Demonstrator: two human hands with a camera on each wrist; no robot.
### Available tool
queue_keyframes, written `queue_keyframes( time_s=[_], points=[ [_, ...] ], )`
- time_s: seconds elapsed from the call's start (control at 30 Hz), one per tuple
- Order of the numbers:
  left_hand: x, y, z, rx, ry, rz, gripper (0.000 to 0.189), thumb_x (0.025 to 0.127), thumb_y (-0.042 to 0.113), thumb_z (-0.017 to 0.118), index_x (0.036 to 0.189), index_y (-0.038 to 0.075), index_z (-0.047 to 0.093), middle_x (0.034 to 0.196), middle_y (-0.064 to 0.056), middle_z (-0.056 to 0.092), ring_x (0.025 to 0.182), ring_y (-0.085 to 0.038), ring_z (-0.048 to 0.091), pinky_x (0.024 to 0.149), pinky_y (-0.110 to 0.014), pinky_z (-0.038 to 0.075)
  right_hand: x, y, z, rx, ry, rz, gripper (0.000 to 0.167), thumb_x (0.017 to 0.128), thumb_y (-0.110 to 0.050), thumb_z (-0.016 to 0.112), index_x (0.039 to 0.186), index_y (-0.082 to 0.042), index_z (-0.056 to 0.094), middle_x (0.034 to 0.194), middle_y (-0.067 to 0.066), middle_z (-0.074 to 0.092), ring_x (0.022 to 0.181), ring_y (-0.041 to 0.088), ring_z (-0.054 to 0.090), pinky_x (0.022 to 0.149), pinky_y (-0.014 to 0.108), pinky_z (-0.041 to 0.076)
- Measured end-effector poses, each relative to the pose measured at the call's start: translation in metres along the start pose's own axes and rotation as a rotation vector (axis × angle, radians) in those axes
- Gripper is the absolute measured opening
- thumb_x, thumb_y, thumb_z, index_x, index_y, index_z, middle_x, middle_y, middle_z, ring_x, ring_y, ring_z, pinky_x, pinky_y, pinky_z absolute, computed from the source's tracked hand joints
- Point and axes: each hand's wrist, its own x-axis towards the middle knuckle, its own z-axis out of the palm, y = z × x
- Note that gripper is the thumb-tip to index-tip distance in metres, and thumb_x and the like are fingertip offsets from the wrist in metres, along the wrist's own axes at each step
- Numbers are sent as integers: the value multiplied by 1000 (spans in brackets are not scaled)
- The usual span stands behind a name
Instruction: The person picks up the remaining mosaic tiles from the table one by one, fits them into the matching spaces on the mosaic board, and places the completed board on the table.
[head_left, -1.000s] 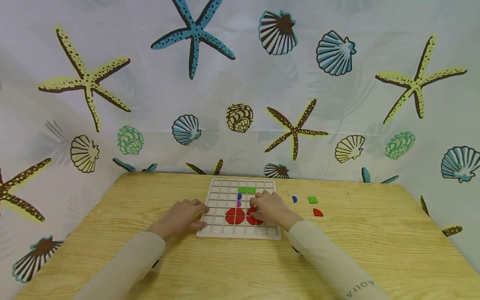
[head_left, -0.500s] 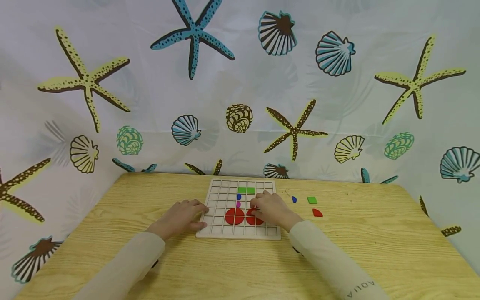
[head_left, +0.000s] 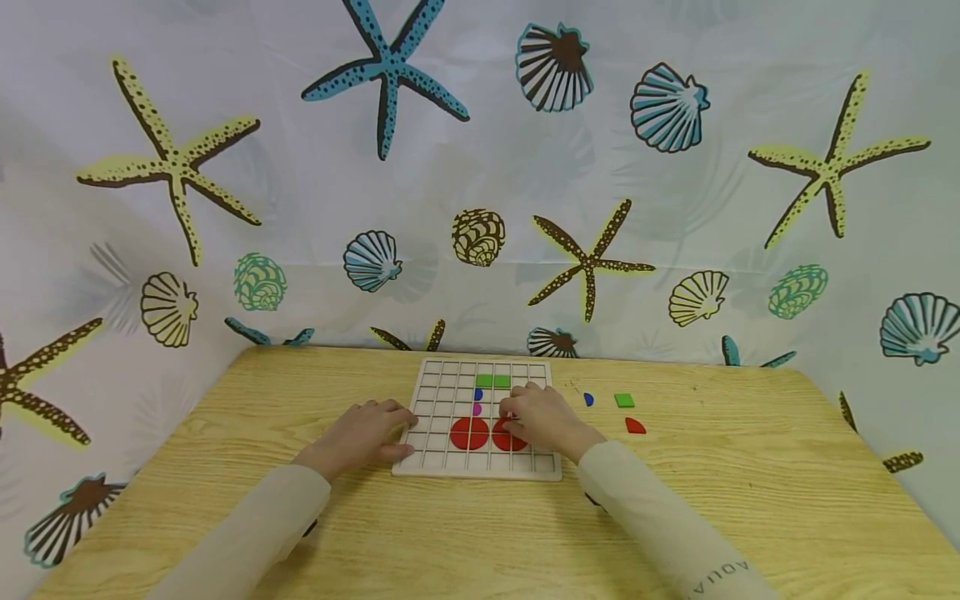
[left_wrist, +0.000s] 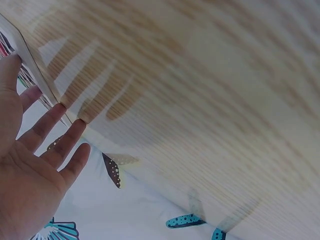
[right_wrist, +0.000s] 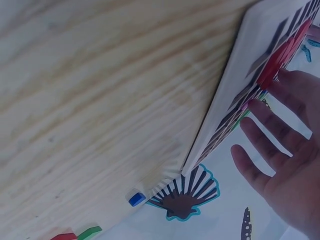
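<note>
A pale square board with a grid point(head_left: 431, 437) lies on the table, with colored flat pieces in its cells. My left hand point(head_left: 360, 435) rests at the board's left edge, fingertips touching it; in the left wrist view its fingers point(left_wrist: 47, 125) are spread and fairly straight. Over the board's right half is my right hand point(head_left: 543, 417), its thumb at the right red circle point(head_left: 507, 439), which it partly covers. The right wrist view shows loosely extended fingers point(right_wrist: 270, 120) and no piece held. Left of this hand are another red circle point(head_left: 469, 432), a pink piece point(head_left: 477, 409) and a blue piece point(head_left: 478, 394).
Green pieces point(head_left: 493, 381) sit in an upper row of the board. To the right on the wooden table point(head_left: 720, 475) lie a loose blue half-round piece point(head_left: 588, 399), a green square point(head_left: 624, 400) and a red quarter-round piece point(head_left: 635, 426). A patterned curtain point(head_left: 450, 175) hangs behind.
My right thumb has drawn back slightly to the right over the right red circle. The left hand and the loose pieces have stayed in place.
</note>
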Motion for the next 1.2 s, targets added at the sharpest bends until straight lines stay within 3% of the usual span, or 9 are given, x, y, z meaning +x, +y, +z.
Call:
queue_keyframes(
  time_s=[0.27, 0.67, 1.2],
  points=[
    [0, 0, 1, 11, -3, -6, 42, 85, 41, 61, 117, 15, 60, 120, -10, 57, 104, -33, 56, 86, -53, 43, -3, 5, 0, 80, -6, 3, 19, 88, -30, 60, 103, -19, 66, 99, -1, 62, 85, 17, 51, 72, 34, 45],
    [1, 0, 1, 8, -11, -9, 43, 85, 42, 61, 118, 15, 59, 122, -10, 56, 107, -33, 55, 88, -53, 42, -3, 5, -1, 90, -29, 13, 20, 88, -29, 60, 106, -20, 66, 104, -1, 61, 91, 18, 51, 78, 38, 45],
    [1, 0, 1, 6, -18, -16, 43, 85, 41, 61, 118, 14, 60, 121, -10, 57, 107, -33, 55, 88, -53, 42, -5, 8, -2, 104, -15, -17, 21, 89, -24, 59, 108, -21, 67, 104, 0, 61, 93, 19, 54, 76, 36, 47]
  ],
)
